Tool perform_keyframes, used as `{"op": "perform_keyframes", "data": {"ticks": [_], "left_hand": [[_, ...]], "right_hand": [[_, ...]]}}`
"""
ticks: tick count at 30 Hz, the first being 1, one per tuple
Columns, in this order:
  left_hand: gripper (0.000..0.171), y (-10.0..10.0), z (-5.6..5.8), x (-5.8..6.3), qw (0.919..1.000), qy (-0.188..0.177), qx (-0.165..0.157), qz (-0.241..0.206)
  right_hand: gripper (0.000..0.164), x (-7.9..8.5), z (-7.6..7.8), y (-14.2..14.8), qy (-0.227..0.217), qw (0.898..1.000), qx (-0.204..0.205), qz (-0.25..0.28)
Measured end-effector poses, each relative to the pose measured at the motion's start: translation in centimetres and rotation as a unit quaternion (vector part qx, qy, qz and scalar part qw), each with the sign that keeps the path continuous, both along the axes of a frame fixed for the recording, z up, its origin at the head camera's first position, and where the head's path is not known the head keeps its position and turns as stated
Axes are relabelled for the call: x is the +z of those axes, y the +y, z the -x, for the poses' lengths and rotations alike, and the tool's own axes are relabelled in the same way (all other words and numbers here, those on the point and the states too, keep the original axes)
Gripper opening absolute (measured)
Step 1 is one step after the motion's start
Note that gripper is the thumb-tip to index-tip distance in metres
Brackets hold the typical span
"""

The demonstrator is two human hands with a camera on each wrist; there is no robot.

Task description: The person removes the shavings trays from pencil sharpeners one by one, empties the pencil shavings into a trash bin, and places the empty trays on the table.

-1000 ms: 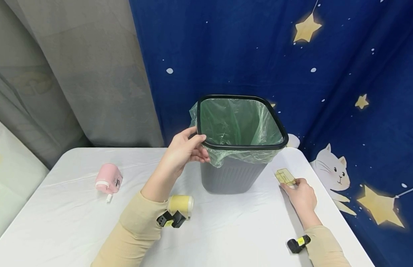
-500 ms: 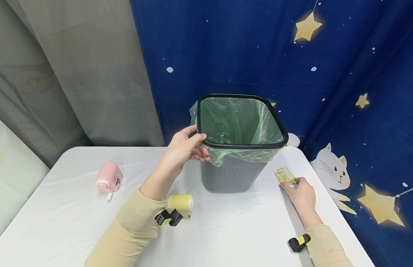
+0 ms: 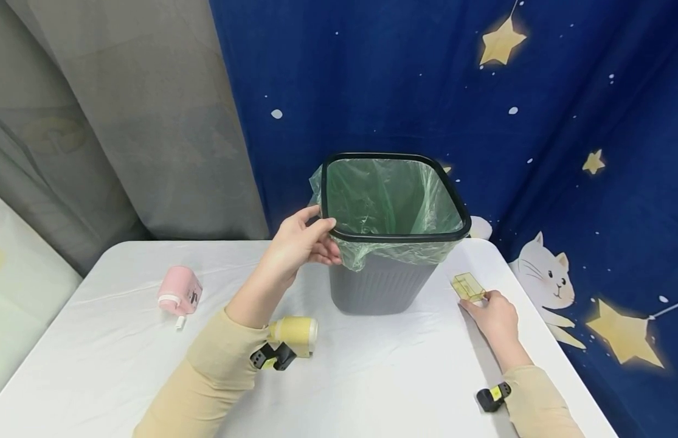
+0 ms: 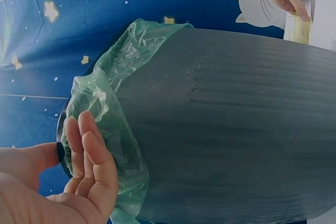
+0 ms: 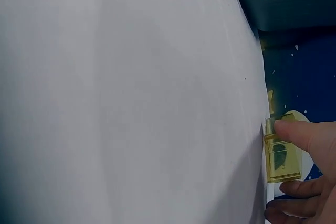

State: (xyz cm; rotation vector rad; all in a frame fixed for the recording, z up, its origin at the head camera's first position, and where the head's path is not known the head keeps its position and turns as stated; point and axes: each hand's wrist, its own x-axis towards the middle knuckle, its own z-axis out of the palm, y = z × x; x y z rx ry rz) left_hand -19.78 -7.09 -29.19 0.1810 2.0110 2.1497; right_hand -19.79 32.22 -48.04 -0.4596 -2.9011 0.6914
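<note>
A grey ribbed trash can (image 3: pixel 379 286) with a black rim (image 3: pixel 404 237) stands toward the back of the table. It is lined with a green translucent bag (image 3: pixel 390 194) folded over the rim. My left hand (image 3: pixel 301 243) pinches the rim's near left corner, thumb on top; in the left wrist view the other fingers (image 4: pixel 97 166) lie against the hanging bag. To the right of the can, a small clear yellow plastic box (image 3: pixel 467 286) is on the table. My right hand (image 3: pixel 494 319) pinches its near end between thumb and fingers, as the right wrist view also shows.
On the left lies a pink container (image 3: pixel 180 291) with a white band and a small white piece sticking out. A yellow cylinder (image 3: pixel 296 334) with a white end lies beside my left forearm. Curtains hang behind the white table (image 3: pixel 382 377).
</note>
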Motion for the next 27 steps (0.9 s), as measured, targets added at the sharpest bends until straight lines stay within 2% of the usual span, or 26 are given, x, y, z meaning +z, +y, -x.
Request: {"op": "perform_keyframes", "data": {"ticks": [5, 10, 17, 27], "left_hand": [[0.067, -0.1, -0.1, 0.1, 1.0, -0.002, 0.001, 0.006], [0.068, -0.2, -0.2, 0.2, 1.0, -0.006, 0.003, 0.007], [0.068, -0.3, -0.2, 0.2, 0.9999, -0.007, 0.002, 0.014], [0.068, -0.5, 0.0, -0.1, 0.9998, -0.005, 0.001, 0.018]], "right_hand": [[0.074, 0.8, -0.2, 0.1, -0.038, 0.999, 0.01, 0.007], [0.078, 1.3, -0.6, 0.1, -0.057, 0.998, 0.013, 0.015], [0.081, 1.6, -1.2, -0.1, -0.061, 0.998, 0.013, 0.024], [0.075, 2.6, -2.3, -0.9, -0.049, 0.998, 0.023, 0.031]]}}
